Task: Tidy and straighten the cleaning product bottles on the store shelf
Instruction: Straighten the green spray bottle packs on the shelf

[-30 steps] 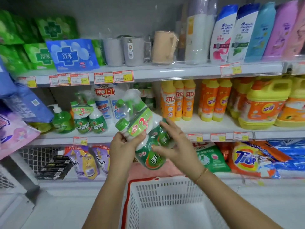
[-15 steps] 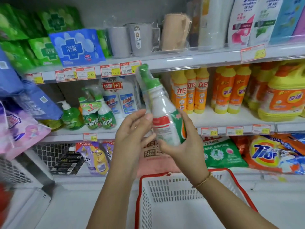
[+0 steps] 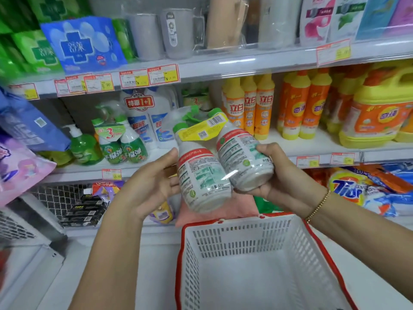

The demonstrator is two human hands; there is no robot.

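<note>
I hold a shrink-wrapped twin pack of cleaner bottles [image 3: 221,166] in front of the middle shelf [image 3: 312,151], its white back labels facing me, green caps and a yellow tag on top. My right hand [image 3: 277,175] grips the right bottle from the side and below. My left hand [image 3: 154,184] touches the left bottle's side with fairly straight fingers. A matching green twin pack [image 3: 121,142] stands upright on the shelf at left, beside a green pump bottle [image 3: 83,146] and a white and blue "1+1" bottle pack [image 3: 147,117].
Yellow and orange dish-soap bottles [image 3: 250,106] and large jugs [image 3: 377,117] fill the shelf's right side. A white basket with red rim [image 3: 250,260] sits below my hands. Detergent bags [image 3: 357,186] lie on the lower shelf, cups [image 3: 176,32] and shampoo above.
The twin pack has been turned from edge-on and upright to both back labels facing me, and lowered slightly. My left hand has slid to the left bottle's side.
</note>
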